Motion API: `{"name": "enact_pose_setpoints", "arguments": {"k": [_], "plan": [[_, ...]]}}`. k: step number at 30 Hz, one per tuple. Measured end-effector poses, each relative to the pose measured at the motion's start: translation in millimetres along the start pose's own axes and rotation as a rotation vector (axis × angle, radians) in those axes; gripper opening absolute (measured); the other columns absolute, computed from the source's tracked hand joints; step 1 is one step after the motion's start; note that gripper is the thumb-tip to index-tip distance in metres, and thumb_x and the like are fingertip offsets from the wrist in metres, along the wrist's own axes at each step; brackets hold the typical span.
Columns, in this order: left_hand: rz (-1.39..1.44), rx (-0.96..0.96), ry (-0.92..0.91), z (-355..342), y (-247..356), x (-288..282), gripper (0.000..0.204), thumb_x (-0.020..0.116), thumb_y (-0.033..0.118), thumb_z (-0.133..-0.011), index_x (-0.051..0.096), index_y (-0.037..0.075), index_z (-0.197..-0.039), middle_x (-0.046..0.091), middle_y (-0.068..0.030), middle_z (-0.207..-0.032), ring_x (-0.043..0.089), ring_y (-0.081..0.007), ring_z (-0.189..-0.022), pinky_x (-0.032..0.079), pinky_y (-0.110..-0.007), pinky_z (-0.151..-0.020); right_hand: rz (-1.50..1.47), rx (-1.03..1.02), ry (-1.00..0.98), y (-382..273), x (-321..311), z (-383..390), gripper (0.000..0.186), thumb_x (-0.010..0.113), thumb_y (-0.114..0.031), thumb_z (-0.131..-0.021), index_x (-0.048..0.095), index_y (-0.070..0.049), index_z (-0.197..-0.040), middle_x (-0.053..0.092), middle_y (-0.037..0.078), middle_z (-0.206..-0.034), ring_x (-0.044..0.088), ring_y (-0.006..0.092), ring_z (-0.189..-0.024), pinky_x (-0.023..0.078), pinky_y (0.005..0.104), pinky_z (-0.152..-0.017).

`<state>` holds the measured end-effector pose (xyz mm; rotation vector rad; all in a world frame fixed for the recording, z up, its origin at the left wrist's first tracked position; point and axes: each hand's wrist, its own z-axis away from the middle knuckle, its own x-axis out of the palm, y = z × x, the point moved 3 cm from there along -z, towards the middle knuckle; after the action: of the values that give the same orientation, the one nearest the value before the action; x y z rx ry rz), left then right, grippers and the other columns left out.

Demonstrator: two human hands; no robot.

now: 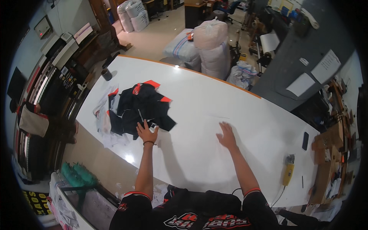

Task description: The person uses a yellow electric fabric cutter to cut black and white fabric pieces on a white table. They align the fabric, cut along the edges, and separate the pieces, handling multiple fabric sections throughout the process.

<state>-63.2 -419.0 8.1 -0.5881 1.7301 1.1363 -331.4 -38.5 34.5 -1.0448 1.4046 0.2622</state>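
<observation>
A loose pile of black fabric pieces (pixel 142 101) with orange-red parts lies on the left half of the white table (pixel 195 153). My left hand (pixel 147 133) rests at the near edge of this pile, its fingers spread over the dark cloth and a small white patch. Farther right, my right hand (pixel 227 136) is over the bare white tabletop with fingers apart and nothing in it. Just beyond its fingertips runs a faint thin line, too slight to make out. White and pale scraps (pixel 102 111) stick out from under the pile's left side.
A dark cup (pixel 106 74) stands at the table's far left corner. To the right are a yellow corded hand tool (pixel 288 170), a black phone (pixel 305 141) and a thin dark stick (pixel 302 181). Large stuffed sacks (pixel 214 57) stand beyond the far edge. A person (pixel 34 119) is at the left.
</observation>
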Motion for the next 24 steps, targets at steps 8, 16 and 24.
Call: {"name": "enact_pose_setpoints", "arguments": {"k": [8, 16, 24], "plan": [[-0.018, -0.14, -0.131, -58.3, 21.6, 10.6, 0.106, 0.071, 0.071, -0.077, 0.029, 0.021, -0.16, 0.015, -0.0318, -0.163, 0.015, -0.0567, -0.147, 0.02, -0.065, -0.117, 0.331, 0.179, -0.26, -8.1, 33.1, -52.0, 0.077, 0.054, -0.052, -0.099, 0.03, -0.01, -0.158, 0.027, 0.007, -0.167, 0.022, 0.0334, -0.154, 0.022, 0.0633, -0.119], [0.057, 0.076, -0.185, -136.7, 50.2, 45.5, 0.091, 0.072, 0.062, -0.079, 0.043, 0.018, -0.153, 0.03, -0.0279, -0.158, 0.029, -0.0503, -0.143, 0.027, -0.058, -0.116, 0.319, 0.536, -0.116, 12.5, -13.1, 229.6, 0.072, 0.049, -0.035, -0.103, 0.024, 0.003, -0.158, 0.024, 0.022, -0.165, 0.019, 0.0419, -0.153, 0.013, 0.0573, -0.123], [-0.232, -0.148, 0.881, -148.7, -77.4, -62.5, 0.053, 0.075, 0.032, -0.081, 0.06, 0.006, -0.124, 0.057, -0.0219, -0.13, 0.056, -0.0413, -0.117, 0.047, -0.054, -0.094, 0.349, 1.032, -0.013, -53.2, -58.4, 424.2, 0.037, 0.057, -0.029, -0.101, 0.063, 0.004, -0.119, 0.061, 0.026, -0.117, 0.061, 0.0377, -0.108, 0.048, 0.0454, -0.091]]}}
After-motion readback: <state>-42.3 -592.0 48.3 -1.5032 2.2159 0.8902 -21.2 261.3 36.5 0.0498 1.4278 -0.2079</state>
